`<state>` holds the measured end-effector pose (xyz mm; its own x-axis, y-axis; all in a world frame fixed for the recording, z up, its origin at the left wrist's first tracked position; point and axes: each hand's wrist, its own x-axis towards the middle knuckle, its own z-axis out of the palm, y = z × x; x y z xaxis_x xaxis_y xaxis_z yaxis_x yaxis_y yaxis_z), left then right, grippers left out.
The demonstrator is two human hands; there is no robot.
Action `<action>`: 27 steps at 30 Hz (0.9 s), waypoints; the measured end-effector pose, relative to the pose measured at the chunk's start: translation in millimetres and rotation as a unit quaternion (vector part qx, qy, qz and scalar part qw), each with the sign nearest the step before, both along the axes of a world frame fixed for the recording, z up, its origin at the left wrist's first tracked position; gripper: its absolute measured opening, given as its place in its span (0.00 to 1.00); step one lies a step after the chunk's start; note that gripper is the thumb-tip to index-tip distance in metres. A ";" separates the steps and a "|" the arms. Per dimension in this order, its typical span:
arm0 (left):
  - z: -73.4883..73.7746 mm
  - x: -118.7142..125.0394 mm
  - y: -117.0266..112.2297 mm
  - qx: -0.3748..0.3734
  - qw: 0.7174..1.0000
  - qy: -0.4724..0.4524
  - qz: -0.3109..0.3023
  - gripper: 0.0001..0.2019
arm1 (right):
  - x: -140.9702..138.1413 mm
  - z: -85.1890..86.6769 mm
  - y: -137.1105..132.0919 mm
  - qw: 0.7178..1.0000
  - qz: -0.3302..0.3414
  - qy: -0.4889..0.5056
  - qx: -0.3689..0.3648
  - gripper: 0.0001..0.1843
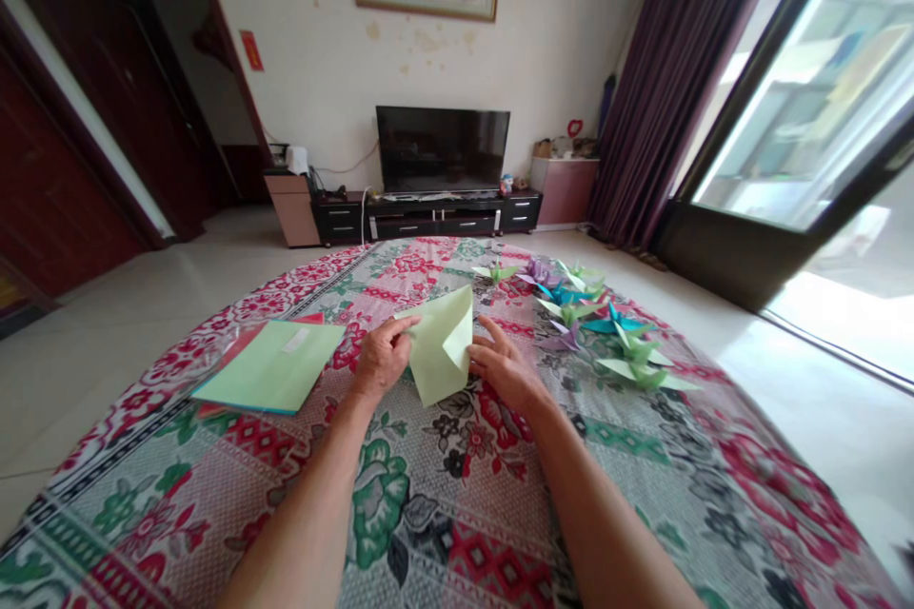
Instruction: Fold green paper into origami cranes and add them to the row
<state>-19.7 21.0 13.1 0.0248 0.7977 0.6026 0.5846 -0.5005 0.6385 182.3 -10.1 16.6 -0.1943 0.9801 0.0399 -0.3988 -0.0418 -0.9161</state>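
Note:
A light green sheet of paper [443, 347], partly folded, stands up off the flowered tablecloth [428, 514] between both hands. My left hand [382, 357] pinches its left edge with thumb and fingers closed. My right hand [500, 366] grips its right side, fingers curled against the paper. Both forearms reach in from the bottom of the view.
A stack of coloured paper sheets [275, 366], green on top, lies to the left in a clear wrapper. Several folded paper cranes [606, 328] in green, purple and teal sit at the right. Beyond the table are a television [443, 149], a low cabinet, curtains and a glass door.

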 end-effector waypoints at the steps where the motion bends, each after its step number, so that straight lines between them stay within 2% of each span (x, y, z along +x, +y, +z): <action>1: 0.7 1.0 -0.7 0.000 1.000 0.002 0.001 0.19 | -1.1 -0.4 0.6 1.000 -0.010 -0.009 -0.001 0.38; 8: 7.3 10.4 -7.7 -0.021 0.999 -0.019 -0.021 0.19 | -7.9 -14.0 10.7 0.998 -0.053 -0.018 0.032 0.26; 14: 7.3 11.9 -8.7 -0.062 0.993 -0.091 -0.037 0.18 | -9.2 -16.5 14.1 0.994 -0.097 0.024 -0.036 0.14; 17: 6.4 11.7 -8.2 -0.082 0.987 -0.128 -0.043 0.18 | -8.2 -14.0 14.9 0.992 -0.083 0.064 -0.068 0.10; 20: 7.4 12.1 -9.4 -0.094 0.984 -0.146 -0.043 0.19 | -7.8 -12.3 15.4 0.989 -0.054 0.100 -0.096 0.09; 27: 14.7 14.2 -14.9 -0.087 0.989 -0.115 -0.022 0.18 | -5.3 -7.1 12.9 0.977 -0.028 0.169 -0.127 0.10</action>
